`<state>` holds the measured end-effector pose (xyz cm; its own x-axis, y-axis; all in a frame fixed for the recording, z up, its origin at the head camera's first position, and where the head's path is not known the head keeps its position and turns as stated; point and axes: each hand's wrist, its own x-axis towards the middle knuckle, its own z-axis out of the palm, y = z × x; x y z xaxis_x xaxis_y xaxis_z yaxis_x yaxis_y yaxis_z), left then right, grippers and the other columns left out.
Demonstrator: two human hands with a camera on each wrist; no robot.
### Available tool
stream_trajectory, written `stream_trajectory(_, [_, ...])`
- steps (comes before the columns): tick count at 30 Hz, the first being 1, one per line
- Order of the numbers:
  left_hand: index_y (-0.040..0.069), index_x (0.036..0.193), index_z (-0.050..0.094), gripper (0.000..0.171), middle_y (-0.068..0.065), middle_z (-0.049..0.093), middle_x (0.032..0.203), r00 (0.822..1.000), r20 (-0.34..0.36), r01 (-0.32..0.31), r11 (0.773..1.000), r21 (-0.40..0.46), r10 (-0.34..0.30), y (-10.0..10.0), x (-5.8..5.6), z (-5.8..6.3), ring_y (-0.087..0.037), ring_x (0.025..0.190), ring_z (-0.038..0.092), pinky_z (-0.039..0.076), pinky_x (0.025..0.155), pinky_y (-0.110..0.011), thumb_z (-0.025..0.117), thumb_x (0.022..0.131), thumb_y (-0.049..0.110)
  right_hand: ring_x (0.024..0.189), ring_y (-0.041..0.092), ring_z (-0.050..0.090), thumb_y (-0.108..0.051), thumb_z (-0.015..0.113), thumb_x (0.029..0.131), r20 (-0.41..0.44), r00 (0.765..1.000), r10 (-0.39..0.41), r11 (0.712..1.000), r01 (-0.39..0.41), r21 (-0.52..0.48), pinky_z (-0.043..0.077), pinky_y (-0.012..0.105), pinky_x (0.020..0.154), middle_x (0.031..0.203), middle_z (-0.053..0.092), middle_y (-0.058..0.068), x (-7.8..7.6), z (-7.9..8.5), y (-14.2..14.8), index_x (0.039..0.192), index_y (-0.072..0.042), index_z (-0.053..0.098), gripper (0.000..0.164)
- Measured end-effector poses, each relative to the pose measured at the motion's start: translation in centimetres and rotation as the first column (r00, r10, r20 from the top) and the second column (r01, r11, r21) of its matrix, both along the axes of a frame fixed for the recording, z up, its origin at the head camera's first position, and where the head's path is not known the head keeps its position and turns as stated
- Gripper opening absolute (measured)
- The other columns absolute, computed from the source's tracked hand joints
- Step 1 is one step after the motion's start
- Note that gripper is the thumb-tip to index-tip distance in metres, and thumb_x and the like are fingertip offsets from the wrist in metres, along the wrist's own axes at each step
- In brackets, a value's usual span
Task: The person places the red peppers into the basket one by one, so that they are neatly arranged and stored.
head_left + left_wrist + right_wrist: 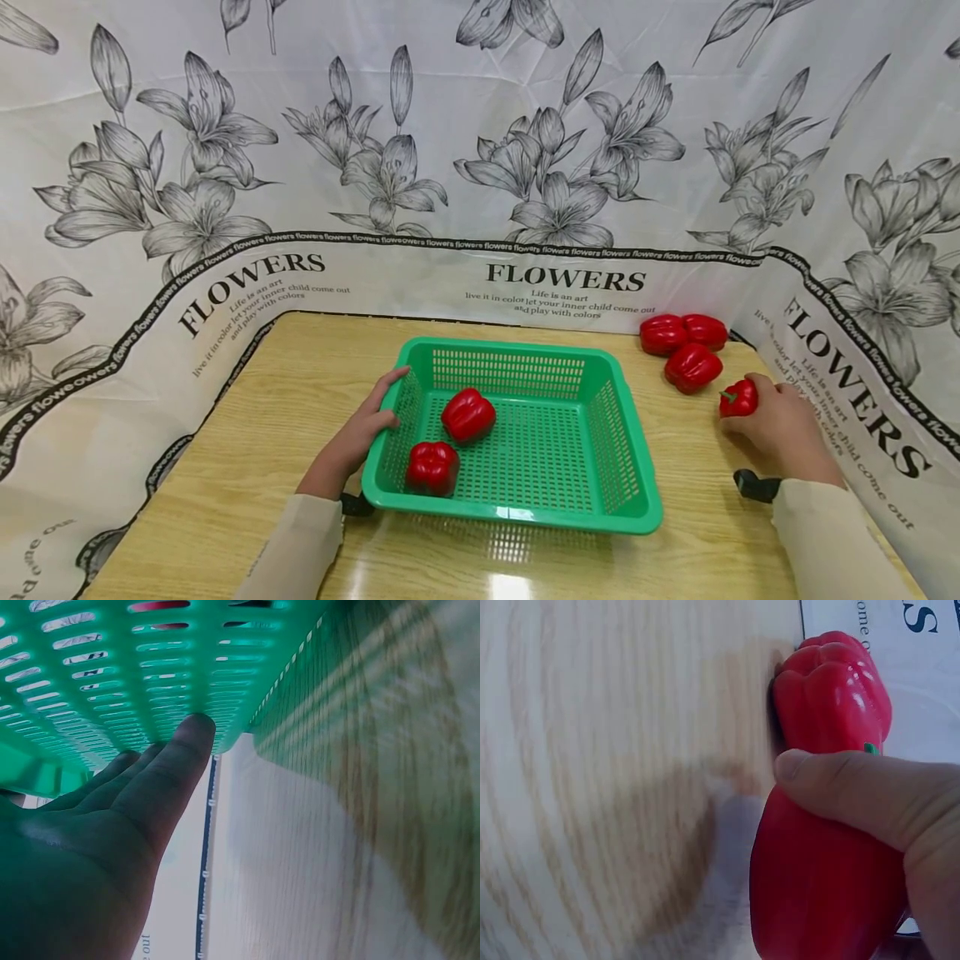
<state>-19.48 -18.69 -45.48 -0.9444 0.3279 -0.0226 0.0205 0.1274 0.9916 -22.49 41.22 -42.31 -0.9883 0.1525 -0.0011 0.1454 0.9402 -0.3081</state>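
A green plastic basket (517, 521) sits on the wooden table, with two red bell peppers in its left part, one pepper (468, 416) behind the other pepper (432, 468). My left hand (367, 425) holds the basket's left side, thumb at the rim; in the left wrist view the fingers (161, 780) lie against the outside of its slotted wall. At the right, my right hand (783, 425) grips a red bell pepper (738, 398) with a green stem. The thumb (840, 784) lies across this held pepper (825, 877) in the right wrist view.
Three more red bell peppers (692, 368) stand grouped at the table's back right corner, just beyond my right hand. A white curtain (405, 283) with flower prints hangs along the back and both sides of the table (300, 358).
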Motion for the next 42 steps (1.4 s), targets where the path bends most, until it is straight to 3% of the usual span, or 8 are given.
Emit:
stream_trajectory(6, [0.035,0.151,0.022,0.078,-0.013,0.016,0.157,1.000,-0.002,-0.003,1.000,-0.006,0.003,0.0,0.0,0.1,-0.045,0.129,0.033,0.049,0.086,-0.046,0.041,0.080,0.007,0.105,0.057,0.038,-0.047,0.071,0.078,-0.001,1.000,0.013,1.000,-0.013,0.001,0.039,0.069,0.084,0.126,0.036,0.042,-0.3,1.1,-1.1,0.147,0.005,0.026,0.097])
stream_trajectory(15, [0.035,0.151,0.022,0.077,-0.013,0.016,0.156,1.000,-0.004,-0.002,1.000,-0.009,0.002,0.0,0.0,0.2,-0.045,0.129,0.034,0.049,0.086,-0.046,0.041,0.081,0.008,0.108,0.054,0.044,-0.058,0.062,0.083,-0.083,0.991,0.107,0.993,-0.111,-0.047,0.040,0.067,0.087,0.126,0.043,0.040,-0.6,2.6,-3.3,0.141,0.013,0.029,0.098])
stream_trajectory(22, [0.034,0.151,0.022,0.077,-0.013,0.017,0.156,1.000,-0.008,0.002,1.000,-0.008,-0.002,0.0,-0.1,0.2,-0.045,0.128,0.035,0.049,0.086,-0.046,0.041,0.080,0.008,0.110,0.054,0.044,-0.062,0.055,0.086,-0.108,0.986,0.126,0.991,-0.130,-0.037,0.042,0.068,0.084,0.130,0.044,0.039,-0.5,3.3,-4.9,0.145,0.008,0.028,0.095])
stream_trajectory(34, [0.033,0.151,0.022,0.078,-0.014,0.017,0.156,1.000,-0.009,0.005,1.000,-0.008,-0.005,0.0,0.0,0.0,-0.045,0.129,0.033,0.049,0.086,-0.046,0.042,0.080,0.009,0.116,0.056,0.041,-0.061,0.056,0.086,-0.131,0.979,0.155,0.985,-0.164,-0.061,0.041,0.070,0.084,0.136,0.040,0.039,-0.1,4.4,-6.9,0.149,0.002,0.027,0.094])
stream_trajectory(42, [0.032,0.152,0.021,0.078,-0.014,0.016,0.156,1.000,-0.010,0.010,1.000,0.000,-0.010,0.0,-0.1,0.0,-0.045,0.129,0.034,0.049,0.086,-0.046,0.042,0.080,0.008,0.111,0.054,0.045,-0.061,0.057,0.086,-0.134,0.976,0.174,0.982,-0.181,-0.046,0.045,0.067,0.081,0.133,0.042,0.037,0.2,5.0,-7.9,0.147,0.000,0.031,0.090])
